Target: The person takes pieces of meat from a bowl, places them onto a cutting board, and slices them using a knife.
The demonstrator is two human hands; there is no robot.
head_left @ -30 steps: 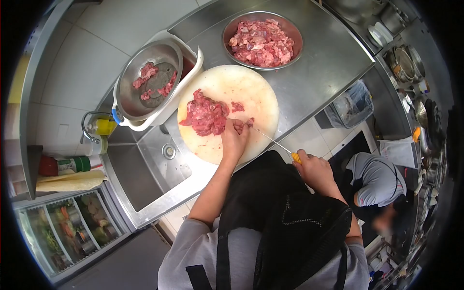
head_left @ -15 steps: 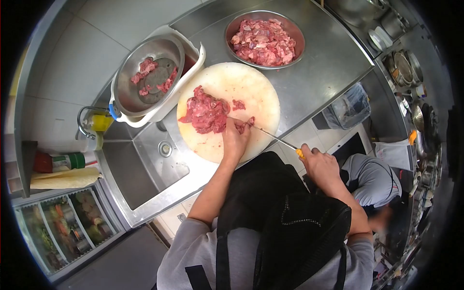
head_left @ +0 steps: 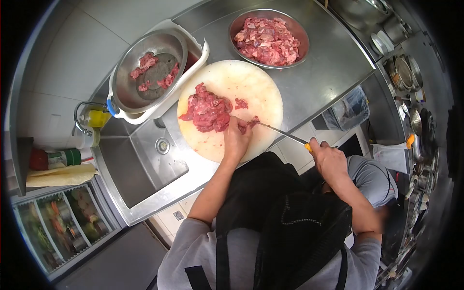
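Note:
A pile of raw meat (head_left: 207, 108) lies on the left part of the round cutting board (head_left: 261, 87). My left hand (head_left: 237, 140) is closed at the pile's right edge, its fingertips pinching a small strip of meat (head_left: 254, 121). My right hand (head_left: 328, 158) is wrapped round the yellow handle of a knife (head_left: 285, 133). The blade reaches left over the board's edge, its tip at the strip beside my left fingers. A small loose scrap of meat (head_left: 241, 103) lies on the board above my left hand.
Behind the board stands a steel bowl (head_left: 304, 48) of cut meat. A steel colander (head_left: 121, 87) with a few meat pieces rests on a white tub (head_left: 205, 53). The sink (head_left: 130, 169) is at the left. A bin (head_left: 345, 111) and another person (head_left: 369, 179) are at the right.
My right hand has moved to the right with the knife, drawing the blade back. My left hand keeps its pinch on the board. The other person is now more hidden behind my right arm.

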